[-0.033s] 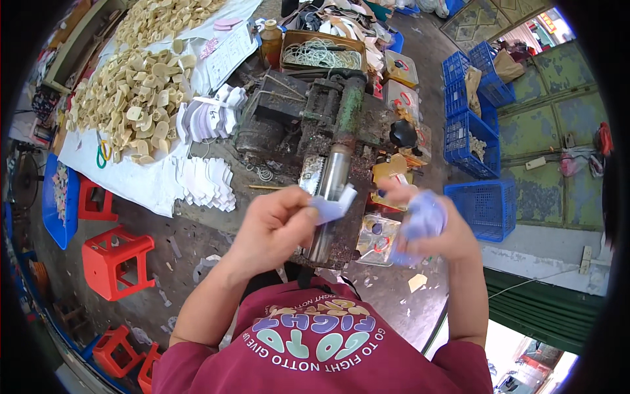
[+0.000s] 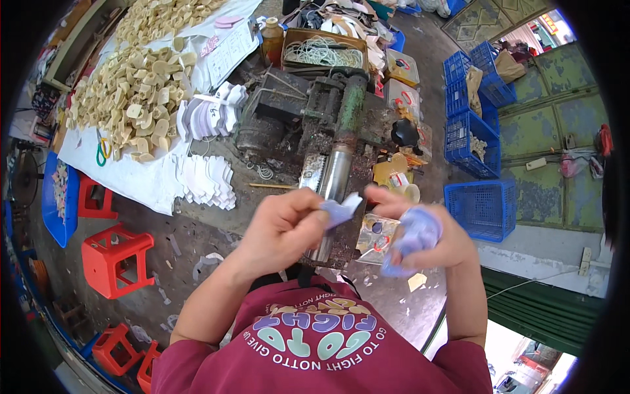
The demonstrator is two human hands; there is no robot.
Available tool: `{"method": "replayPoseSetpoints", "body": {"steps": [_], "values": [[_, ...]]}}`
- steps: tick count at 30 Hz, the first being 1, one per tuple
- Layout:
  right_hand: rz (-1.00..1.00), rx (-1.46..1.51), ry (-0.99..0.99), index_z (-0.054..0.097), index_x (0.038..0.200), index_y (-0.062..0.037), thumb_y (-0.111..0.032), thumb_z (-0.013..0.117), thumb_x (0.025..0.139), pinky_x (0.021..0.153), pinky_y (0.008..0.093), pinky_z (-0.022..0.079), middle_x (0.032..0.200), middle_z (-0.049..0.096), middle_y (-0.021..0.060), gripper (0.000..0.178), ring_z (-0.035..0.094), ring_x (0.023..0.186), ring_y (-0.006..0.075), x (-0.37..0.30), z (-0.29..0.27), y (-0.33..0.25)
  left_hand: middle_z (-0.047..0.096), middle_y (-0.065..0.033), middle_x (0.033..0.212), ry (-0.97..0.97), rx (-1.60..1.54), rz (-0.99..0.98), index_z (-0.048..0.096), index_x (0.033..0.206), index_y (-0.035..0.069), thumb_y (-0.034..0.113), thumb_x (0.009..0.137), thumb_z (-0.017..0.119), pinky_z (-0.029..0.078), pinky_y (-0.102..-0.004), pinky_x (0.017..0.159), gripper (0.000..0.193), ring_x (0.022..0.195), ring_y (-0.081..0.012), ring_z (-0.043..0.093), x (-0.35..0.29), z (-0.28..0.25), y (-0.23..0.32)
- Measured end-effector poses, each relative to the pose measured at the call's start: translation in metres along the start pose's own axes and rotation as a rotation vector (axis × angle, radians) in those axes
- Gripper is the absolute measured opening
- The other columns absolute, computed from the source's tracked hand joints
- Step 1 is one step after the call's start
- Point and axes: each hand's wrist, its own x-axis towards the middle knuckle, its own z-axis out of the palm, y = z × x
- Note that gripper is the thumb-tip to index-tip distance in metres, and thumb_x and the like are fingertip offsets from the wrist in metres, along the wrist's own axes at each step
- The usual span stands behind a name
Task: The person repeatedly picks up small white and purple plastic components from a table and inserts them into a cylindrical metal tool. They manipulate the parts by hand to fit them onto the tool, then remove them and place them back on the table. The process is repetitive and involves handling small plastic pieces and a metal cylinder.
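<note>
Pinched between the thumb and fingers of my left hand [image 2: 282,226] is a small lavender-and-white cut piece [image 2: 338,211], held just above the steel roller [image 2: 336,176] of a grimy machine [image 2: 279,111]. My right hand [image 2: 449,243], to the right of the roller, is curled round a bunch of similar lavender pieces [image 2: 418,233], its index finger reaching toward the left hand. The two hands are apart. Left of the machine lie a fanned stack of white cut pieces [image 2: 205,184] and a tied bundle of lavender-edged pieces [image 2: 213,115].
A heap of beige moulded pieces [image 2: 147,95] covers the table at left. Red stools [image 2: 118,262] and a blue tray [image 2: 56,220] stand on the left floor. At right are blue crates [image 2: 482,209]. A box of pale cords [image 2: 325,51] sits behind the machine.
My left hand has shifted slightly right with the lavender piece. My right hand and its bunch have moved a little left and down, narrowing the gap between the hands.
</note>
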Motion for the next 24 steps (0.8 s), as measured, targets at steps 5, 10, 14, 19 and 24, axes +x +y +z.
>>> {"method": "replayPoseSetpoints", "body": {"steps": [5, 10, 14, 19, 24], "values": [[0.053, -0.081, -0.237, 0.058, 0.124, 0.0005, -0.009, 0.075, 0.063, 0.09, 0.0273, 0.045, 0.12, 0.06, 0.0116, 0.064, 0.057, 0.108, 0.0182, 0.008, -0.002, 0.007, 0.057, 0.0026, 0.067, -0.005, 0.187, 0.125, 0.063, 0.099, 0.0, 0.006, 0.089, 0.061, 0.041, -0.02, 0.053, 0.011, 0.06, -0.0012, 0.049, 0.002, 0.006, -0.012], [0.36, -0.213, -0.208, 0.056, 0.125, -0.0029, -0.007, 0.072, 0.068, 0.079, 0.0277, 0.05, 0.104, 0.064, 0.0062, 0.059, 0.06, 0.09, 0.0121, 0.019, -0.019, 0.025, 0.058, -0.0067, 0.08, 0.328, 0.521, 0.179, 0.065, 0.102, 0.002, 0.006, 0.078, 0.073, 0.047, -0.0278, 0.061, 0.026, 0.071, -0.0152, 0.058, -0.001, -0.023, -0.048], [0.479, -0.145, -0.209, 0.056, 0.125, -0.0004, -0.008, 0.076, 0.064, 0.088, 0.0282, 0.046, 0.114, 0.062, 0.0069, 0.065, 0.058, 0.1, 0.0139, 0.041, -0.011, 0.029, 0.058, -0.0113, 0.091, 0.334, 0.728, 0.347, 0.068, 0.1, 0.003, 0.005, 0.075, 0.074, 0.049, -0.0324, 0.072, 0.026, 0.084, -0.0251, 0.06, 0.006, -0.026, -0.069], [0.399, -0.008, -0.034, 0.054, 0.122, 0.0012, -0.01, 0.074, 0.069, 0.072, 0.0307, 0.054, 0.093, 0.067, 0.0076, 0.058, 0.064, 0.073, 0.0153, 0.044, -0.005, 0.022, 0.06, -0.0071, 0.086, 0.443, 0.53, 0.301, 0.067, 0.091, 0.0, 0.003, 0.079, 0.071, 0.048, -0.0279, 0.071, 0.014, 0.079, -0.0167, 0.061, 0.011, -0.032, -0.087], [0.326, 0.271, 0.108, 0.054, 0.11, 0.0015, -0.015, 0.079, 0.06, 0.075, 0.0387, 0.056, 0.08, 0.066, 0.0171, 0.058, 0.068, 0.07, 0.0272, 0.02, -0.007, 0.034, 0.062, -0.0027, 0.077, 0.806, 0.269, 0.094, 0.063, 0.085, 0.0, 0.003, 0.085, 0.064, 0.046, -0.0249, 0.065, 0.003, 0.072, -0.0092, 0.056, 0.001, -0.121, -0.103]]}}
